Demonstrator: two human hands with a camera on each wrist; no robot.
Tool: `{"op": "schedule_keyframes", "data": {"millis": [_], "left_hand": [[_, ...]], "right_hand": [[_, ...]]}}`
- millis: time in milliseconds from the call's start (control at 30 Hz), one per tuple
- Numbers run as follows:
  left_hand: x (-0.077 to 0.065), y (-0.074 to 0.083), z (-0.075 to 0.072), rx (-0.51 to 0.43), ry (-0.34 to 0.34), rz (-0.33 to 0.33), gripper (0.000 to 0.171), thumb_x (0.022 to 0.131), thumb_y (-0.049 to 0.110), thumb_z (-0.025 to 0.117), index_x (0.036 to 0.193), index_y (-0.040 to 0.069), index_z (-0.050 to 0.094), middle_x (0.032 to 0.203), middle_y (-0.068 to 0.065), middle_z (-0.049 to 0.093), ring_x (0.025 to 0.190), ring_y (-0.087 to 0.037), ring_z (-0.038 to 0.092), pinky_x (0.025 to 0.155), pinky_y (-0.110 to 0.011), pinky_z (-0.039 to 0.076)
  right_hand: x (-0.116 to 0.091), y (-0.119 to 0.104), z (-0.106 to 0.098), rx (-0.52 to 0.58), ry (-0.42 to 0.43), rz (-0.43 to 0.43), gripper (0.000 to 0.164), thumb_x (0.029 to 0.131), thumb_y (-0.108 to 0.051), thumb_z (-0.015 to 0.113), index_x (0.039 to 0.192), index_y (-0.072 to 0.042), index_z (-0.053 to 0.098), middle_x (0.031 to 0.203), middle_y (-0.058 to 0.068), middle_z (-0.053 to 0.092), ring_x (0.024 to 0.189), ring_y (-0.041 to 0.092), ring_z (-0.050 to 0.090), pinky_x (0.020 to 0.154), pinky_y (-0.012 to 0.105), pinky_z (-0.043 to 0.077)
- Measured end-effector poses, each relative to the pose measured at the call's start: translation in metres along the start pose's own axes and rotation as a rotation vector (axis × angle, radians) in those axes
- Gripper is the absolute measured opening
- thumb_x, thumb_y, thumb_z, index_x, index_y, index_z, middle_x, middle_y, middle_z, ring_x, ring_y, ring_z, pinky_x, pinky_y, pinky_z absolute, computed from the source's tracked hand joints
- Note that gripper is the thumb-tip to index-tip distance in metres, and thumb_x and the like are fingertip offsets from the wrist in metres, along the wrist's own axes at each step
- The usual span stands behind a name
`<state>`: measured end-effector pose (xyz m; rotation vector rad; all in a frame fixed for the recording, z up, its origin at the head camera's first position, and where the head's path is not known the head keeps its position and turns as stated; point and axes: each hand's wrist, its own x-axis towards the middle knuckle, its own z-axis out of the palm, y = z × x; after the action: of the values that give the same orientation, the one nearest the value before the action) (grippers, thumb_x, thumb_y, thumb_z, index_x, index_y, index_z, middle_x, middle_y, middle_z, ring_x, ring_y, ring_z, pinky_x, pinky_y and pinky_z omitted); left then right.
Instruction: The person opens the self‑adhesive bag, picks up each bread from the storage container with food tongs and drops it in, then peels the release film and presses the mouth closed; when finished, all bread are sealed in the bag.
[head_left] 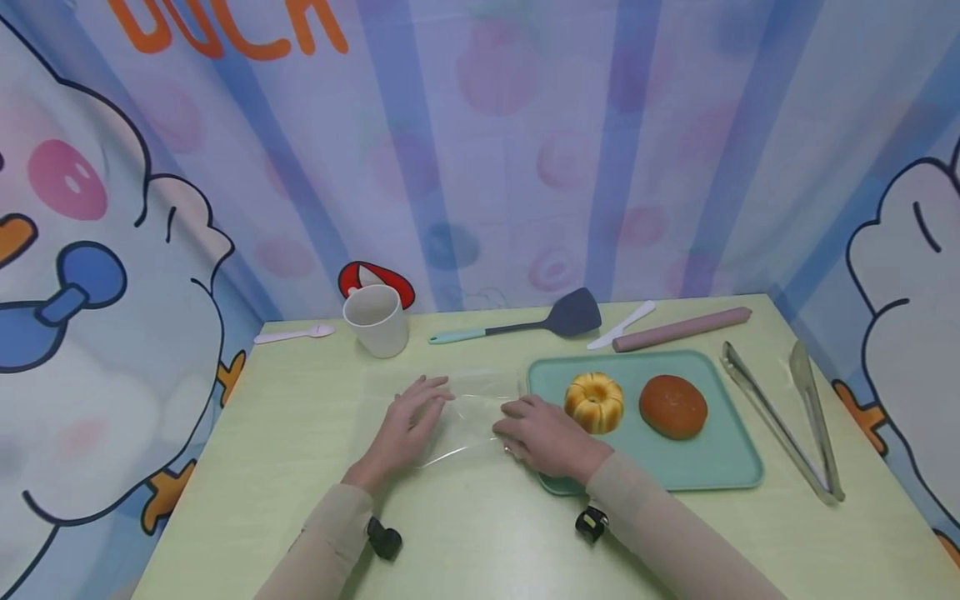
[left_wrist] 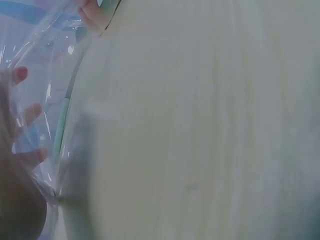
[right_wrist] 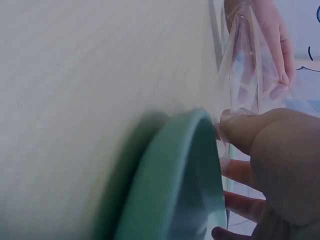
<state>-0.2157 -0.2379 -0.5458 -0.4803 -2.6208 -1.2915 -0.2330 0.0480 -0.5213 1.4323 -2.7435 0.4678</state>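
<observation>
A clear plastic bag lies between the two hands, its film creased and shiny. My left hand is at the bag's left part, fingers spread and fairly straight; in the left wrist view the film covers the fingers. Whether that hand is inside the bag or behind its film I cannot tell. At the right end, my right hand pinches the bag's edge between thumb and forefinger, its other fingers apart. It is over the left rim of a green tray, beside a yellow pumpkin-shaped bread.
A brown bun is also on the tray. Metal tongs lie to its right. Along the back are a pink spoon, white cup, spatula, white plastic knife and pink rolling pin. A printed curtain hangs behind.
</observation>
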Motion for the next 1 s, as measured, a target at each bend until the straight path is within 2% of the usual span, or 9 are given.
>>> {"op": "schedule_keyframes", "data": {"millis": [67,300,433,567,733,867,1000], "left_hand": [[0.000,-0.001,0.001,-0.024,0.016,0.001,0.024,0.110,0.020,0.054,0.121,0.013,0.074,0.151,-0.008,0.060,0.153,-0.045,0.036,0.117,-0.082,0.012],[0.000,0.001,0.003,-0.140,0.048,0.010,0.024,0.110,0.016,0.053,0.119,0.004,0.072,0.147,-0.011,0.063,0.151,-0.045,0.039,0.126,-0.059,0.025],[-0.002,0.001,0.003,-0.141,0.037,-0.015,0.023,0.111,0.019,0.053,0.120,0.009,0.071,0.148,-0.008,0.062,0.152,-0.043,0.038,0.127,-0.062,0.021],[-0.004,0.001,0.004,-0.121,0.009,-0.037,0.022,0.110,0.023,0.054,0.121,0.014,0.071,0.150,-0.006,0.061,0.153,-0.041,0.037,0.125,-0.070,0.011],[-0.006,0.002,0.006,-0.111,-0.006,-0.049,0.023,0.110,0.025,0.055,0.121,0.013,0.072,0.151,-0.004,0.061,0.155,-0.038,0.035,0.123,-0.075,0.001],[-0.006,0.001,0.007,-0.103,0.000,-0.050,0.023,0.110,0.025,0.056,0.122,0.013,0.072,0.150,-0.001,0.061,0.155,-0.036,0.035,0.124,-0.072,0.000],[-0.006,0.001,0.008,-0.090,0.009,-0.038,0.020,0.109,0.024,0.058,0.120,0.015,0.072,0.149,-0.003,0.062,0.154,-0.038,0.036,0.123,-0.074,-0.001]], "right_hand": [[0.000,0.000,-0.003,-0.008,-0.003,-0.004,0.022,0.104,-0.020,0.065,0.124,-0.015,0.075,0.138,0.013,0.067,0.127,0.037,0.061,0.105,0.053,0.053],[0.002,0.001,-0.010,-0.040,0.000,-0.007,0.016,0.101,-0.018,0.070,0.114,-0.013,0.078,0.125,0.009,0.072,0.119,0.030,0.065,0.100,0.049,0.056],[0.000,0.001,-0.014,-0.001,-0.007,0.013,0.023,0.100,-0.016,0.070,0.121,-0.010,0.076,0.127,0.012,0.071,0.120,0.030,0.065,0.102,0.048,0.056],[-0.009,-0.001,-0.026,0.070,0.011,0.051,0.032,0.103,-0.019,0.069,0.131,-0.006,0.071,0.137,0.016,0.067,0.128,0.034,0.063,0.107,0.049,0.053],[-0.029,0.002,-0.049,0.115,0.102,0.097,0.036,0.103,-0.023,0.070,0.135,-0.009,0.069,0.138,0.010,0.067,0.131,0.031,0.062,0.108,0.049,0.053],[-0.050,0.012,-0.067,0.120,0.181,0.144,0.036,0.102,-0.025,0.071,0.135,-0.011,0.069,0.137,0.008,0.068,0.131,0.030,0.062,0.106,0.050,0.054],[-0.072,0.025,-0.083,0.123,0.238,0.196,0.036,0.101,-0.022,0.072,0.135,-0.010,0.069,0.138,0.012,0.067,0.128,0.033,0.063,0.099,0.052,0.057]]}}
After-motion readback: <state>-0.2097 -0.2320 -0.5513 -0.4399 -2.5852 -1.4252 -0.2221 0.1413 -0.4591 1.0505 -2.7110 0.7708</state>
